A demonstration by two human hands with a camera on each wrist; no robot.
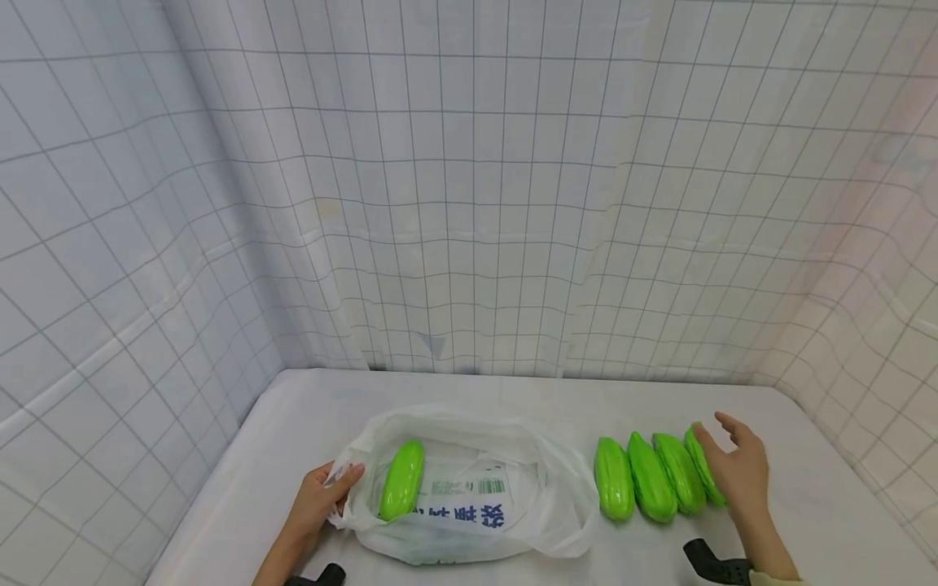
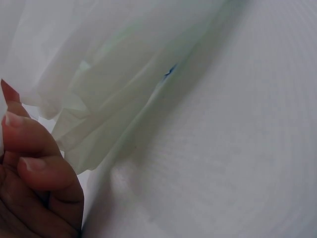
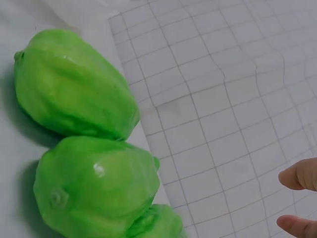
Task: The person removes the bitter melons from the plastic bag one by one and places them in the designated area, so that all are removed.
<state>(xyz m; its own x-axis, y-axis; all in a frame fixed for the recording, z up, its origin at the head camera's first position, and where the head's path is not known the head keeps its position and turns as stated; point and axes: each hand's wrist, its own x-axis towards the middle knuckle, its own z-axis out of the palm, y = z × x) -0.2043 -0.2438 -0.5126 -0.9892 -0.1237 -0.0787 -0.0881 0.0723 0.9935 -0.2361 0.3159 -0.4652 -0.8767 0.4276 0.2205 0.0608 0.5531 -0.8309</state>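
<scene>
A white plastic bag [image 1: 564,496] lies with its mouth spread open, blue lettering and a barcode showing inside. My left hand [image 1: 320,498] grips its left rim between thumb and fingers; in the left wrist view, curled fingers [image 2: 42,173] sit beside the creased plastic [image 2: 99,119]. One glossy green papaya-shaped fruit [image 1: 402,480] lies in the bag's left part. Right of the bag, several similar green fruits [image 1: 648,480] lie side by side. My right hand [image 1: 742,472] is over the rightmost fruit [image 1: 711,480], thumb and fingers apart; whether it touches is unclear.
A white-covered table [image 1: 308,407] carries everything. Behind it hangs a white grid-patterned curtain [image 1: 469,244], with more of the same cloth at the left and right sides. Dark straps [image 1: 714,561] are around both wrists.
</scene>
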